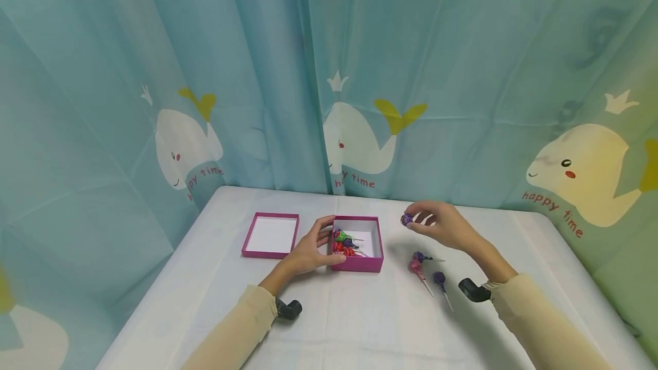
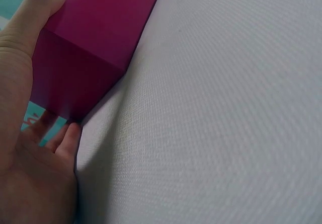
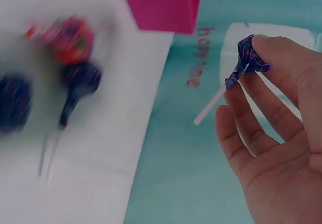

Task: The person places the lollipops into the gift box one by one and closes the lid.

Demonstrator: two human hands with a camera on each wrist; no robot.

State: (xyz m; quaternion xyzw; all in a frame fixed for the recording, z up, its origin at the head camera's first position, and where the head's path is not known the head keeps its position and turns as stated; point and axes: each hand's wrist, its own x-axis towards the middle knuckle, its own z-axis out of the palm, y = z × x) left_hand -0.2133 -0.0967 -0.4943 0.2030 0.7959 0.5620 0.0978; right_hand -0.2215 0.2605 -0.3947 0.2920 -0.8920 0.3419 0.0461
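Note:
My left hand grips the left end of a magenta box, thumb at the front wall and fingers round the left side. Inside the box lie several lollipops, among them a green one and a red one, bunched to the left. Raised to the right of the box, my right hand pinches a purple-wrapped lollipop by its head between thumb and fingertips. Its white stick points freely away from the hand in the right wrist view.
On the white table, a pink lollipop and two dark purple ones lie below my right hand. The magenta-rimmed lid rests left of the box. A blue curtain with whale prints hangs behind the table.

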